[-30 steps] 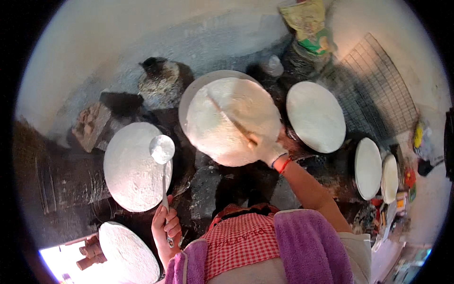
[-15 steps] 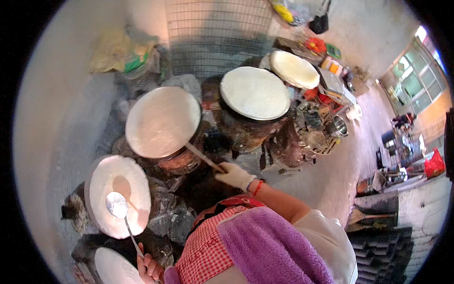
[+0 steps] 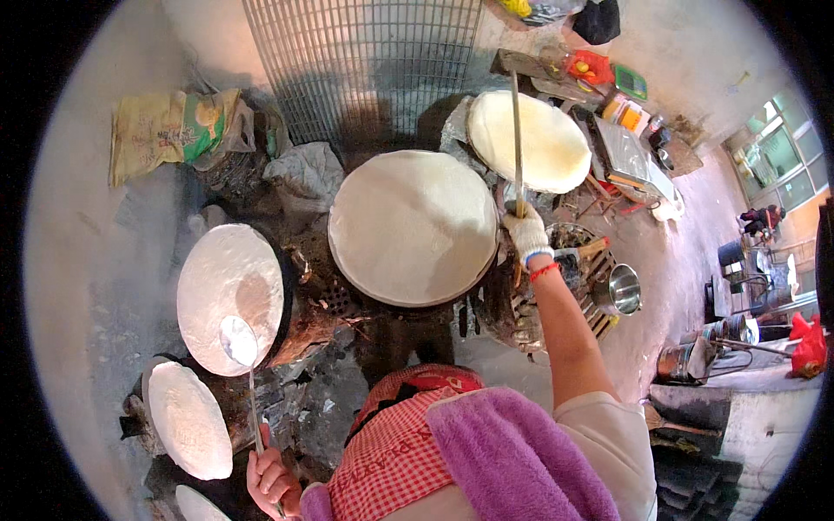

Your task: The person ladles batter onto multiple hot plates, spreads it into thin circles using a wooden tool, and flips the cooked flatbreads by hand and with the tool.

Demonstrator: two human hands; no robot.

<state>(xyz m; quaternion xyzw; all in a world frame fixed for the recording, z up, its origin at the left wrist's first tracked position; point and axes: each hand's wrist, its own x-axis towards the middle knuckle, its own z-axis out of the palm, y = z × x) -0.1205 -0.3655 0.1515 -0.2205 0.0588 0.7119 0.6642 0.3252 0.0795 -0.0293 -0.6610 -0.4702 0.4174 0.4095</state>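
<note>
My left hand (image 3: pixel 274 478), bare, is wrapped round the handle of a metal ladle (image 3: pixel 237 340); its bowl hangs over the lower part of a round griddle covered with pale batter (image 3: pixel 221 286). My right hand (image 3: pixel 527 234) wears a white glove and grips a long, thin stick-like spatula (image 3: pixel 518 130). The spatula points away from me, crossing in front of a stack of round, pale flatbreads (image 3: pixel 556 143). Just left of that hand lies a large griddle with a smooth white batter sheet (image 3: pixel 408 226). Another white round (image 3: pixel 187 421) sits at lower left.
A slatted rack (image 3: pixel 599 321) with a steel pot (image 3: pixel 621 291) stands right of my forearm. Behind are a metal grid (image 3: pixel 365 61), a yellow-green sack (image 3: pixel 165 135) and a grey flat scale-like box (image 3: pixel 630 152). One more pale round (image 3: pixel 198 505) shows at the bottom edge.
The view has shifted toward the right-hand griddle. My right hand has left the edge of a batter-covered griddle and swung right and away with the spatula. My left hand still holds the ladle.
</note>
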